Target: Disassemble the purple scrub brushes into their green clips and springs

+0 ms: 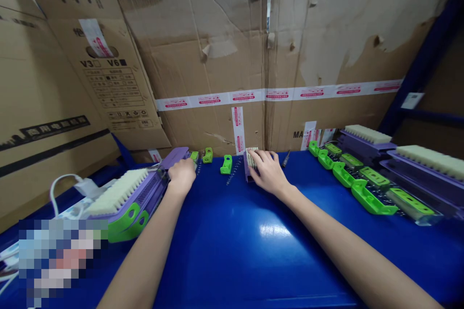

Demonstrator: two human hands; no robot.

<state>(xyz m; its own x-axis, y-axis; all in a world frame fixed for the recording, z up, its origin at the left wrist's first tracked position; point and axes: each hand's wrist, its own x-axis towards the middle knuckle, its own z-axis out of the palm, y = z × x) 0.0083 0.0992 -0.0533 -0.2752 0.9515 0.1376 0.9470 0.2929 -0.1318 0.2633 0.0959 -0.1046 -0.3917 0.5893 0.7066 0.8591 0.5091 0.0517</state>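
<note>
My left hand is curled against the right end of a purple plastic casing, with its fingertips mostly hidden. Just beyond it sits a small clear container with a green top. My right hand lies over a purple brush-like part with cream tufts, fingers wrapped across its top. Between the hands stand two green brackets, a far one and a nearer one. A thin coil spring lies beside the nearer bracket, and a dark screwdriver-like bit rests right of my right hand.
On the left, purple parts with a cream tufted pad and green brackets lie near a white cable. Several green brackets and purple tufted parts line the right. Cardboard walls the back of the blue table.
</note>
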